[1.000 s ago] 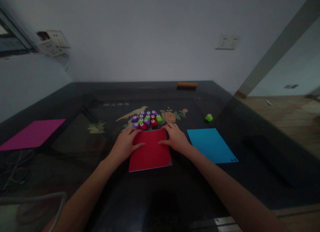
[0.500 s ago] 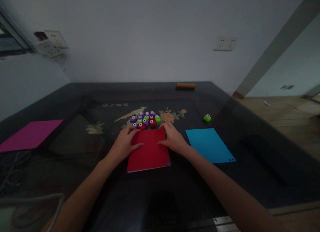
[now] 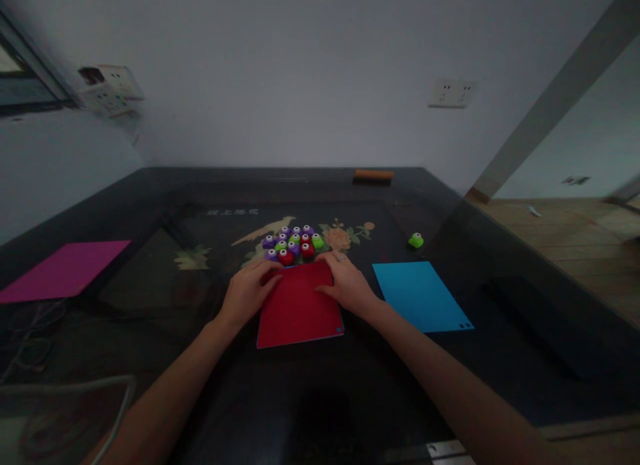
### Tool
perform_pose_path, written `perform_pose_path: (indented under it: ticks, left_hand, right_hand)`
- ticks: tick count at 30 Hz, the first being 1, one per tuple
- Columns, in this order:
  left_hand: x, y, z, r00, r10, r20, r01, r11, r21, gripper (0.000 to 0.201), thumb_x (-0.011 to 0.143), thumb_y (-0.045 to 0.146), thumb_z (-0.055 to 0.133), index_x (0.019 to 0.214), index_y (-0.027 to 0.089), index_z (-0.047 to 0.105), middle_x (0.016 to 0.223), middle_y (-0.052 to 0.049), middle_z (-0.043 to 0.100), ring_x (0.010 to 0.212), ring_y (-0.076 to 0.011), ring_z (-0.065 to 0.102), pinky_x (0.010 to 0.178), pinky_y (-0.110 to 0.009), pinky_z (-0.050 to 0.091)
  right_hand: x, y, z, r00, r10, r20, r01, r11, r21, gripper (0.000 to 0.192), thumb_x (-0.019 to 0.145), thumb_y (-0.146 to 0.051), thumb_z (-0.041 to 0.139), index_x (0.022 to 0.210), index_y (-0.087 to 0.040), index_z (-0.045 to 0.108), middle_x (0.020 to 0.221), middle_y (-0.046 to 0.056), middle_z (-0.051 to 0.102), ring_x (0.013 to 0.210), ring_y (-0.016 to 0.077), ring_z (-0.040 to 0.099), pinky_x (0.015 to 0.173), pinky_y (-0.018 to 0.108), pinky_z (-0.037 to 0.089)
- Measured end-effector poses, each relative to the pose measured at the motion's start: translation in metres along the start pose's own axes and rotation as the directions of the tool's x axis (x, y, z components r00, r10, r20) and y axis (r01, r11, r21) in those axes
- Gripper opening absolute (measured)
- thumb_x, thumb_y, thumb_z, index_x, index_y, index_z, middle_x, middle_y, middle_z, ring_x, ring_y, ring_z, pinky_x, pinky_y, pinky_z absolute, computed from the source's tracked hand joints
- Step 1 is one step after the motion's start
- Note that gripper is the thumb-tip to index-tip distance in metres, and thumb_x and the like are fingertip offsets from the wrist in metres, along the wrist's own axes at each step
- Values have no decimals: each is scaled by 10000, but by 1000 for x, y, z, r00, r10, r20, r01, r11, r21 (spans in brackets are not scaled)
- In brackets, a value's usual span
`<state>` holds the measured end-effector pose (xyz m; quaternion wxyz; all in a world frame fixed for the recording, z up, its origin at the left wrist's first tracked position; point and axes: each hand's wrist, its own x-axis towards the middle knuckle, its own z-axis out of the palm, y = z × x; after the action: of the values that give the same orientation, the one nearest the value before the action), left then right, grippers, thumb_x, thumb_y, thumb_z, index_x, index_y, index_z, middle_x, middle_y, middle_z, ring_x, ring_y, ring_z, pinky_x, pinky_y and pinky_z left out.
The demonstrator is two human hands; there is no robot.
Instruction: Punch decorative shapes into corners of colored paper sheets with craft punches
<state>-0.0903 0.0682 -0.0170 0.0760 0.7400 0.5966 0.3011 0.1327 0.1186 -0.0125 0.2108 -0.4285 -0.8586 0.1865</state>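
two hands rest on one flat red square sheet of paper [image 3: 299,305] lying in the middle of the dark glossy table [image 3: 350,398]. the left hand [image 3: 247,293] lies along the sheet's left edge, fingers spread loosely and thumb on the red surface; the right hand [image 3: 346,286] mirrors it on the right edge. neither is clenched; both press flat on the paper rather than gripping it, which seems to keep the thin sheet from sliding on the slick tabletop. whether any finger curls under the far edge cannot be told.

just beyond the sheet's far edge, touching or nearly so, sits a tight cluster of small rounded plastic punches in purple, green and red [image 3: 294,241], each with a pale button on top. a lone green plastic punch [image 3: 415,240] stands well apart to the right. a smooth blue rectangular sheet [image 3: 421,296] lies just right of the right wrist, and a magenta sheet [image 3: 65,270] lies far left. the table's inlay shows a painted flower and bird motif [image 3: 340,235].
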Motion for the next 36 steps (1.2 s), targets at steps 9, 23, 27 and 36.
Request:
perform_pose_path:
  ticks: [9, 23, 27, 36]
  left_hand:
    - [-1, 3, -6, 999, -27, -20, 29, 992, 120, 172, 842, 326, 509, 934, 254, 635, 896, -22, 703, 829, -218, 636, 765, -347, 487]
    - [2, 0, -6, 981, -158, -110, 141, 979, -150, 184, 800, 365, 561, 875, 210, 626, 859, -27, 691, 796, -202, 642, 751, -326, 492]
    - [5, -5, -6, 942, -310, -124, 253, 905, -342, 231, 759, 394, 608, 861, 188, 627, 842, -36, 682, 772, -200, 641, 686, -321, 512]
    - [7, 8, -9, 870, -492, 15, 364, 623, -692, 338, 719, 366, 676, 1000, 220, 557, 878, -34, 698, 749, -218, 673, 604, -341, 555]
  right_hand:
    - [3, 5, 0, 990, 21, -142, -21, 1000, 6, 185, 832, -162, 530, 989, -232, 597, 1004, 19, 670, 919, 195, 620, 806, 322, 457]
    - [6, 8, -2, 980, 36, -196, 25, 953, 302, 144, 794, -177, 591, 936, -198, 600, 973, 41, 663, 941, 184, 604, 805, 315, 469]
    - [7, 8, -5, 981, 179, 77, -185, 735, 652, 409, 745, -219, 657, 1128, -169, 523, 849, 42, 690, 777, 184, 662, 677, 313, 528]
    - [2, 7, -14, 922, 105, 372, -375, 477, 795, 158, 728, -206, 673, 882, -169, 676, 878, 51, 722, 778, 167, 681, 695, 303, 545]
